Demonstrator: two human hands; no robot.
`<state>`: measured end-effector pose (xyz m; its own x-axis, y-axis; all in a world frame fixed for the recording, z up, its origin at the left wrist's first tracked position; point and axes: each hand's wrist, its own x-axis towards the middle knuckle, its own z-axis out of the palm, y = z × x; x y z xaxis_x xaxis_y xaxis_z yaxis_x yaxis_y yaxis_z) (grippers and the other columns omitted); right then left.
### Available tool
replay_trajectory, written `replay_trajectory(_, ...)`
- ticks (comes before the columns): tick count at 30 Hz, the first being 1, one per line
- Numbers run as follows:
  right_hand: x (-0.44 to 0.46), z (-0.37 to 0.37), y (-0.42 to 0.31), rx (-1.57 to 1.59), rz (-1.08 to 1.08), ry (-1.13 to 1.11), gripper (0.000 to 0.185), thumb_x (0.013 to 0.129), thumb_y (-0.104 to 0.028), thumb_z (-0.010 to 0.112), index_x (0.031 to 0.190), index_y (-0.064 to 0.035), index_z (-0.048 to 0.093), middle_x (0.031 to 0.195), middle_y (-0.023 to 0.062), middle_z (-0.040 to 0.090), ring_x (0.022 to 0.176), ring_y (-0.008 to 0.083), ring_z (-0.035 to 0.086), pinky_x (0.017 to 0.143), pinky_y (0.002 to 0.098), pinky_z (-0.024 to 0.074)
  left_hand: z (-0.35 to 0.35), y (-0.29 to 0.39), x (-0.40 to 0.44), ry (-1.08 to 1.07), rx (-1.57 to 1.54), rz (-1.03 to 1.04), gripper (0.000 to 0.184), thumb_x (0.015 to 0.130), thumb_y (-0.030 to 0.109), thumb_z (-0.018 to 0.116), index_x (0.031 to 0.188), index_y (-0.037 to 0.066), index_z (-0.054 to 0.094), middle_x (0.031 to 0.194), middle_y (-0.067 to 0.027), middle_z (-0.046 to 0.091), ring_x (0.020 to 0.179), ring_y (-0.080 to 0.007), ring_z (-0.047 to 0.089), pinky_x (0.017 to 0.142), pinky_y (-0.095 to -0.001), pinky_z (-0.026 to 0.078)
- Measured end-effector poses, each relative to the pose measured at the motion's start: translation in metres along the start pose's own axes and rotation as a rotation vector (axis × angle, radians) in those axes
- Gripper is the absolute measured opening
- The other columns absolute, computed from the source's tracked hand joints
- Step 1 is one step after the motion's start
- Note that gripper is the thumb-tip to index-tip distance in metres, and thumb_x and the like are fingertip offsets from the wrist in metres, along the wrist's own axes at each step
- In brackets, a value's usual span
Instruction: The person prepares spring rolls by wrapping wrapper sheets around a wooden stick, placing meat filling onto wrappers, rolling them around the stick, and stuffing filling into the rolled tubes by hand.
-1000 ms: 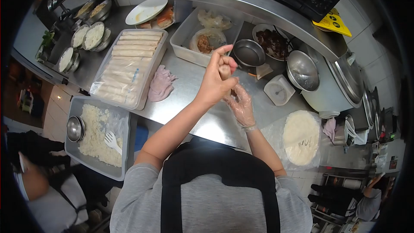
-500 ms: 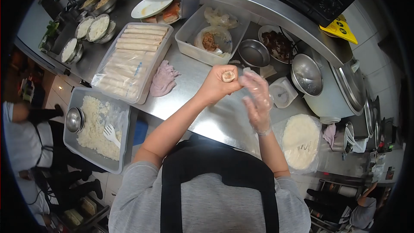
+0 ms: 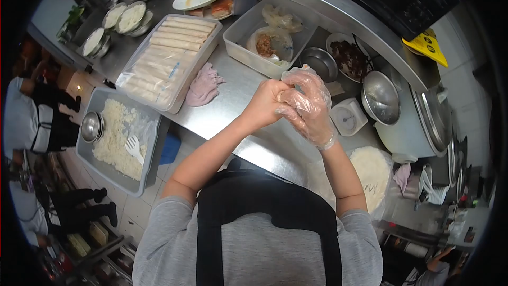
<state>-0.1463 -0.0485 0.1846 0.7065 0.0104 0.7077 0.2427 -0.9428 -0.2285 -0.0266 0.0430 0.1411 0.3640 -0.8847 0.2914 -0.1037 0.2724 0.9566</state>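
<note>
My bare left hand (image 3: 266, 101) is closed in a fist around a small whitish dough bun with a brownish middle, now almost wholly hidden by fingers. Over it, my right hand (image 3: 309, 107), in a clear plastic glove, is curled with its fingertips pressed together at the top of the fist. Both hands are above the steel counter (image 3: 254, 151). Behind them stands a plastic bin (image 3: 248, 62) holding a bowl of brown filling (image 3: 266, 45). A small white scale (image 3: 348, 118) is right of the gloved hand.
A lidded-size box of long pale rolls (image 3: 168, 63) and a pink cloth (image 3: 205, 85) lie left. At lower left is a grey tub (image 3: 86, 151) of rice. A flat white round (image 3: 368, 175) in plastic lies right, near a steel bowl (image 3: 380, 98). Other people stand left and lower right.
My gloved right hand has moved left and closed in against my left fist, covering the bun's top, which showed before. The whole view has shifted slightly.
</note>
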Motion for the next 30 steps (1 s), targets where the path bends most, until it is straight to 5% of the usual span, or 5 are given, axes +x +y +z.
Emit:
replay_trajectory(7, -0.015, 0.034, 0.031, 1.061, 0.456, 0.219, 0.047, 0.087, -0.046, 0.059, 0.111, -0.0058, 0.058, 0.115, 0.0091, 0.058, 0.109, 0.0223, 0.054, 0.099, 0.0418, 0.0398, -0.022, 0.022, -0.009, 0.107, -0.241, -0.054, 0.015, 0.083, 0.015, 0.070, 0.089, 0.008, 0.058, 0.076, 0.0016, 0.057, 0.065, -0.0057, 0.049, 0.062, -0.0234, 0.041)
replay_trajectory(14, -0.006, 0.071, 0.021, 1.174, 0.900, -0.566, 0.046, 0.083, -0.019, 0.069, 0.123, -0.0021, 0.055, 0.087, 0.0002, 0.058, 0.073, 0.0100, 0.059, 0.063, 0.0264, 0.0506, -0.099, 0.032, -0.044, 0.361, -0.695, 0.057, 0.073, 0.090, 0.046, 0.055, 0.148, 0.012, 0.026, 0.144, -0.0160, 0.041, 0.133, -0.0237, 0.038, 0.110, -0.0382, 0.027)
replay_trajectory(19, 0.083, 0.115, 0.025, 0.895, 0.792, -0.607, 0.043, 0.083, -0.015, 0.066, 0.123, -0.0014, 0.056, 0.081, -0.0019, 0.055, 0.062, 0.0055, 0.053, 0.052, 0.0233, 0.0455, -0.176, 0.020, -0.117, 0.476, -0.293, -0.165, 0.058, 0.092, 0.035, 0.055, 0.141, 0.006, 0.040, 0.142, -0.0117, 0.046, 0.134, -0.0218, 0.039, 0.108, -0.0366, 0.029)
replay_trajectory(24, 0.174, 0.235, 0.055, 0.231, 0.006, -0.355, 0.046, 0.078, -0.024, 0.066, 0.116, -0.0005, 0.055, 0.089, 0.0187, 0.064, 0.081, 0.0334, 0.064, 0.071, 0.0424, 0.0503, -0.238, 0.021, -0.164, 0.591, -0.171, -0.182, 0.043, 0.092, 0.025, 0.056, 0.127, 0.002, 0.053, 0.131, -0.0101, 0.055, 0.126, -0.0213, 0.047, 0.105, -0.0353, 0.033)
replay_trajectory(30, 0.221, 0.330, 0.042, 0.003, 0.101, -0.409, 0.037, 0.076, -0.023, 0.065, 0.106, -0.0029, 0.056, 0.096, 0.0214, 0.063, 0.093, 0.0392, 0.061, 0.079, 0.0476, 0.0493, -0.283, 0.027, -0.191, 0.672, -0.103, -0.213, 0.038, 0.090, 0.020, 0.057, 0.124, 0.002, 0.056, 0.129, -0.0090, 0.057, 0.122, -0.0178, 0.049, 0.102, -0.0319, 0.037)
